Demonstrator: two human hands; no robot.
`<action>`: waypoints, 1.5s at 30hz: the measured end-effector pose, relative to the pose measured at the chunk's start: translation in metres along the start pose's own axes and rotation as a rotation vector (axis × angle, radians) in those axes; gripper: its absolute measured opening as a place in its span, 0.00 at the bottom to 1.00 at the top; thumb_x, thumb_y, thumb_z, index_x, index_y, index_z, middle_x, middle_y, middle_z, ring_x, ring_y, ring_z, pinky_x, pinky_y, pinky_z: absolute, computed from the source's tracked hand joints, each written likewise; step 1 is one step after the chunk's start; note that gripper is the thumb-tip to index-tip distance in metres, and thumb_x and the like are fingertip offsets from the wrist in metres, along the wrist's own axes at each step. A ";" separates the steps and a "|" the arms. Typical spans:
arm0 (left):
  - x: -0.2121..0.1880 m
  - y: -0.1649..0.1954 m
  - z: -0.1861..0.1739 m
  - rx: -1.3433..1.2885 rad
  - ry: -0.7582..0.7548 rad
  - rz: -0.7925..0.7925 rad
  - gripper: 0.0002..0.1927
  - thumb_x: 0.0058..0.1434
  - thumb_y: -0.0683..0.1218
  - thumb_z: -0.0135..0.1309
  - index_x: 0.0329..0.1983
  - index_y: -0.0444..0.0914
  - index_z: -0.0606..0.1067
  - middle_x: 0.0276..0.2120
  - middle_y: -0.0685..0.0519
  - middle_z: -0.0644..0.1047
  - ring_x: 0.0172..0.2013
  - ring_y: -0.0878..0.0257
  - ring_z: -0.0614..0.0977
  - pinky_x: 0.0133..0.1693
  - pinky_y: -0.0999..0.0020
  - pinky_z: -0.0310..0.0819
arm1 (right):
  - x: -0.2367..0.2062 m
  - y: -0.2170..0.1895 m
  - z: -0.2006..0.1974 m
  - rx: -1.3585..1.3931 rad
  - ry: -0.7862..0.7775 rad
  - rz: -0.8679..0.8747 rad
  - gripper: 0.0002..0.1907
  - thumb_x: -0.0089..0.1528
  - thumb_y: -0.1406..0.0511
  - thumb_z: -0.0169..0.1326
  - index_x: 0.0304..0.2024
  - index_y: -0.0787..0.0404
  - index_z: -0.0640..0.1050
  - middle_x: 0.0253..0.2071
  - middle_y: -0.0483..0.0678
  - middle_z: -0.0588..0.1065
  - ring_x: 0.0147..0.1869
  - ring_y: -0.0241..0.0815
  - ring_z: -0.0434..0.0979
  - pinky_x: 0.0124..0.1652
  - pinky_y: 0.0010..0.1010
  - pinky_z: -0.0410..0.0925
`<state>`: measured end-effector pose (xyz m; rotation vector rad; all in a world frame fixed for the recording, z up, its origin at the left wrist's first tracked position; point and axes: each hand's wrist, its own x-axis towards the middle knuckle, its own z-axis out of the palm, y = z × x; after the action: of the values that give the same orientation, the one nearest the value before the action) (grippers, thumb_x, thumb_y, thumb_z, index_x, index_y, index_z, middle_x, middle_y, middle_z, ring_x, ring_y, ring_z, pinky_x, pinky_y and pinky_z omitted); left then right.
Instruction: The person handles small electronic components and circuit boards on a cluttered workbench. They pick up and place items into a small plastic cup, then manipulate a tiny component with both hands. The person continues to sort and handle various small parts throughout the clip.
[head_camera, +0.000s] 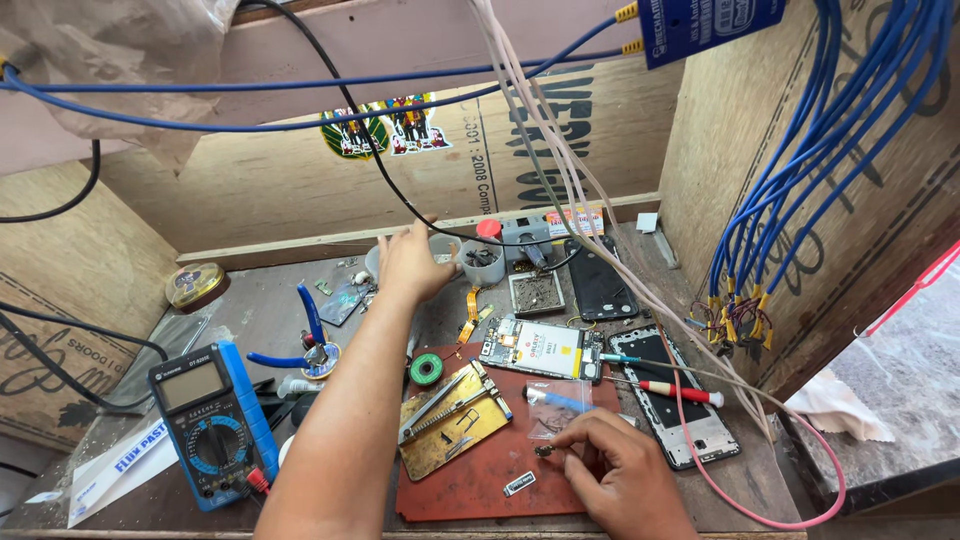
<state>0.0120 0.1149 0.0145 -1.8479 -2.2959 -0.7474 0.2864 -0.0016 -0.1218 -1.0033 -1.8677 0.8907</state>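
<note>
- Nearest the lens, the person's right hand (625, 470) rests on the red mat (470, 490) at the front of the worktop (260, 310), fingertips pinched together on a small dark metal part (546, 451).
- Just beside that part lies a small clear plastic bag (556, 405), with a tiny black chip-like piece (519, 485) on the mat below it.
- Reaching far across, the left hand (412, 262) has its fingers spread apart over a round white container (440, 247) at the back of the worktop; whether it grips anything cannot be told.
- Next to it stands a small grey cup (482, 262) holding dark bits, near a red-capped bottle (488, 229).
- On the mat sits a brass-coloured circuit board holder (452, 415), close to a green roll of wire (426, 369).
- An opened phone (540, 348) with its innards exposed lies behind the mat, between a black phone back cover (598, 280) and a phone frame (678, 405) to the right.
- A red-handled screwdriver (668, 388) lies across that frame.
- At left, a blue digital multimeter (213, 420) stands by blue-handled pliers (308, 335) and a round tin (196, 284).
- Bundled blue cables (800, 150) hang along the plywood wall (720, 130) at right.
</note>
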 end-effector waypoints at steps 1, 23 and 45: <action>0.000 -0.002 0.002 -0.017 0.014 -0.012 0.44 0.45 0.53 0.71 0.65 0.45 0.66 0.56 0.46 0.77 0.63 0.50 0.72 0.70 0.44 0.43 | 0.000 0.000 0.000 0.005 0.002 -0.002 0.07 0.51 0.72 0.64 0.33 0.60 0.83 0.27 0.43 0.75 0.25 0.32 0.73 0.26 0.26 0.66; -0.252 -0.003 0.019 -0.473 0.288 0.454 0.46 0.51 0.42 0.68 0.71 0.42 0.57 0.59 0.47 0.73 0.61 0.45 0.75 0.70 0.44 0.59 | -0.016 -0.022 0.000 -0.062 0.068 -0.057 0.07 0.55 0.71 0.60 0.37 0.62 0.82 0.27 0.44 0.74 0.25 0.32 0.70 0.26 0.26 0.63; -0.274 -0.009 0.047 -0.510 0.438 0.476 0.40 0.56 0.41 0.67 0.68 0.43 0.59 0.66 0.50 0.71 0.65 0.49 0.74 0.67 0.48 0.65 | -0.016 -0.049 0.011 -0.328 0.016 -0.368 0.12 0.58 0.64 0.64 0.45 0.54 0.84 0.35 0.43 0.72 0.39 0.39 0.74 0.39 0.32 0.67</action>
<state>0.0847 -0.1104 -0.1324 -2.0271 -1.4052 -1.5534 0.2673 -0.0397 -0.0898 -0.8097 -2.1372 0.3662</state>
